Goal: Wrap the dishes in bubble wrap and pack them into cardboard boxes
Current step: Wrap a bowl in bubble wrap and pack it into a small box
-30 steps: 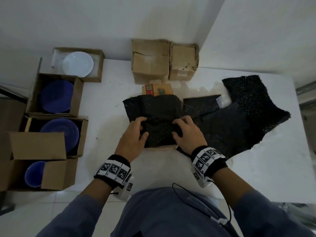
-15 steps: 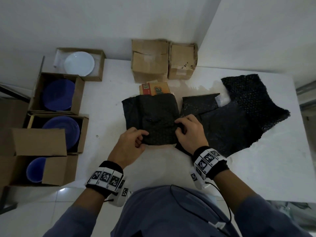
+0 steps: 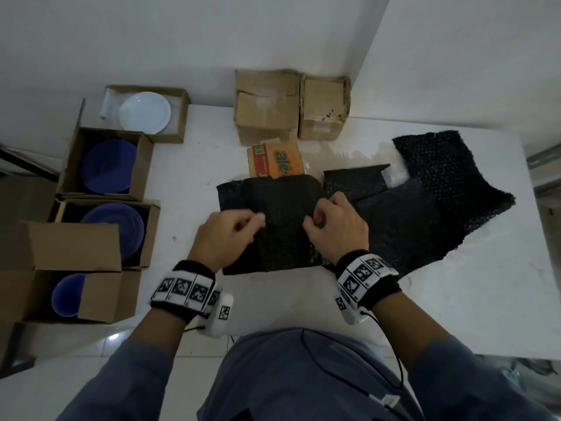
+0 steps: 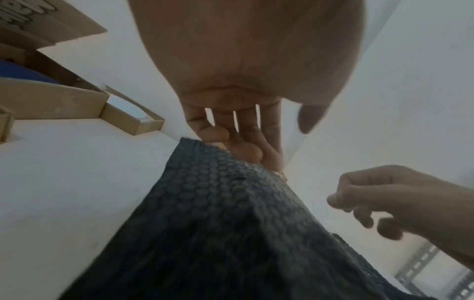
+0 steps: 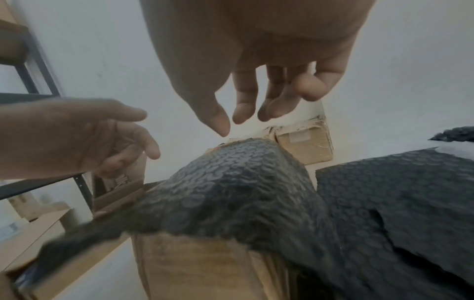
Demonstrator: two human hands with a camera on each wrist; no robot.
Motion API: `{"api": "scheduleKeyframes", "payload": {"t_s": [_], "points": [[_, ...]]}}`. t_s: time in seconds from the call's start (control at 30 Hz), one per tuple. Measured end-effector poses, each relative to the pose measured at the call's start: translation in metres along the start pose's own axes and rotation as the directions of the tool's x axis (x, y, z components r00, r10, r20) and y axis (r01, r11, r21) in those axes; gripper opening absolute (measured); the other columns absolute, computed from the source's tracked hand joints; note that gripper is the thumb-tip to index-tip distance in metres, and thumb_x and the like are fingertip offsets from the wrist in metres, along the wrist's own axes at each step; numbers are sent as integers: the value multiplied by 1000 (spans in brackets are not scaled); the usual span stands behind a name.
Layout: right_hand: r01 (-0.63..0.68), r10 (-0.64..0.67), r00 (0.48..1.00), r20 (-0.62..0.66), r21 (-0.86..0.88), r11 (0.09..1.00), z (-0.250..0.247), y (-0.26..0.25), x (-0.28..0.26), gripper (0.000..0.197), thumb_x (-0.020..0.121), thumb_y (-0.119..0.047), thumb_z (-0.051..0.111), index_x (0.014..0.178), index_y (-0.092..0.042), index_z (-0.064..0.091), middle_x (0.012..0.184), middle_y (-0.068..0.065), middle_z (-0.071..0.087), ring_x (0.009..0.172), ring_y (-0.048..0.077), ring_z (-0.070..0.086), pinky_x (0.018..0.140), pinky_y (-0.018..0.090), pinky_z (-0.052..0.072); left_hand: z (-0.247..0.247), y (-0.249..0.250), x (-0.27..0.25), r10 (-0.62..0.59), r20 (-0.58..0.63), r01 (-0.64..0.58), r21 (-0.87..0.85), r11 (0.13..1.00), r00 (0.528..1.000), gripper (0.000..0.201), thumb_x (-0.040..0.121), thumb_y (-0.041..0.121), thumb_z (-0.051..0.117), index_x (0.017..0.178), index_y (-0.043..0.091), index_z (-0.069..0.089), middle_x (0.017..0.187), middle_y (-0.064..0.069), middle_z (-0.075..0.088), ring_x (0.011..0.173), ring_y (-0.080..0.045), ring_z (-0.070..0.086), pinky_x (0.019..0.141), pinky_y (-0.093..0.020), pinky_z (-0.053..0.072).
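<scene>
At far left, beside the white table (image 3: 455,299), stand four open cardboard boxes: the nearest (image 3: 100,296) holds a blue bowl (image 3: 65,296), the next two (image 3: 148,235) (image 3: 141,165) each hold a blue plate (image 3: 121,229) (image 3: 106,168), and the farthest (image 3: 179,117) holds a white plate (image 3: 145,112). On the table in front of the person, a sheet of black bubble wrap (image 3: 282,220) lies draped over a cardboard box; brown card shows below its near edge in the right wrist view. The left hand (image 3: 226,237) hovers over the sheet's left part, fingers loosely curled; in the left wrist view the fingertips (image 4: 243,150) touch the wrap's edge, though a firm grip cannot be confirmed. The right hand (image 3: 335,227) hovers over the sheet's right part, fingers bent downward and apart from the wrap, holding nothing. Behind the sheet lies an orange printed carton (image 3: 276,159), then two closed cardboard boxes (image 3: 267,107) (image 3: 323,107) against the wall. Further black bubble wrap sheets (image 3: 425,208) lie spread at right.
</scene>
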State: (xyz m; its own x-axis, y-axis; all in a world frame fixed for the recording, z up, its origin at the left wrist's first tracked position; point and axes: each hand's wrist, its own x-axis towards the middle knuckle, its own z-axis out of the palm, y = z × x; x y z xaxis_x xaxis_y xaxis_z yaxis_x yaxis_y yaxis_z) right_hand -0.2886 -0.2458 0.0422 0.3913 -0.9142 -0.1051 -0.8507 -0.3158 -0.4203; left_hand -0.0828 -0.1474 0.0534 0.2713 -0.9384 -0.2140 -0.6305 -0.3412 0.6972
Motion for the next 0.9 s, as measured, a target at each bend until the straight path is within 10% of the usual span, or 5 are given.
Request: {"api": "scheduleKeyframes", "payload": {"t_s": [0.27, 0.57, 0.73, 0.9], "points": [[-69, 55, 982, 182, 72, 995, 16, 5, 5, 17, 88, -22, 58, 104, -25, 53, 97, -4, 46, 86, 24, 56, 70, 34, 41, 28, -10, 25, -161, -21, 160, -70, 985, 987, 20, 79, 7, 74, 83, 21, 61, 75, 1, 62, 69, -12, 60, 73, -30, 55], [115, -115, 974, 196, 13, 993, 14, -9, 37, 22, 91, -6, 53, 106, -20, 62, 108, 4, 55, 93, 30, 58, 73, 40, 50, 45, -7, -12, -241, 50, 244, -85, 966, 969, 14, 86, 21, 74, 99, 20, 69, 71, 2, 65, 69, -11, 64, 70, -30, 56], [241, -224, 960, 169, -83, 967, 2, -18, 44, 19, 88, -13, 57, 103, -16, 69, 106, 5, 55, 100, 27, 55, 84, 42, 48, 39, -1, -18, 88, -9, -84, 232, 969, 996, 19, 81, 26, 71, 99, 29, 68, 86, 11, 54, 80, -10, 54, 65, -23, 43], [178, -152, 926, 345, -45, 983, 8, -26, 16, 21, 92, -21, 50, 103, -7, 61, 105, 12, 59, 98, 33, 58, 80, 42, 51, 36, -9, -1, 276, 208, -336, 355, 873, 938, 23, 79, 25, 66, 99, 25, 75, 94, 5, 64, 85, -18, 61, 74, -37, 50]]}}
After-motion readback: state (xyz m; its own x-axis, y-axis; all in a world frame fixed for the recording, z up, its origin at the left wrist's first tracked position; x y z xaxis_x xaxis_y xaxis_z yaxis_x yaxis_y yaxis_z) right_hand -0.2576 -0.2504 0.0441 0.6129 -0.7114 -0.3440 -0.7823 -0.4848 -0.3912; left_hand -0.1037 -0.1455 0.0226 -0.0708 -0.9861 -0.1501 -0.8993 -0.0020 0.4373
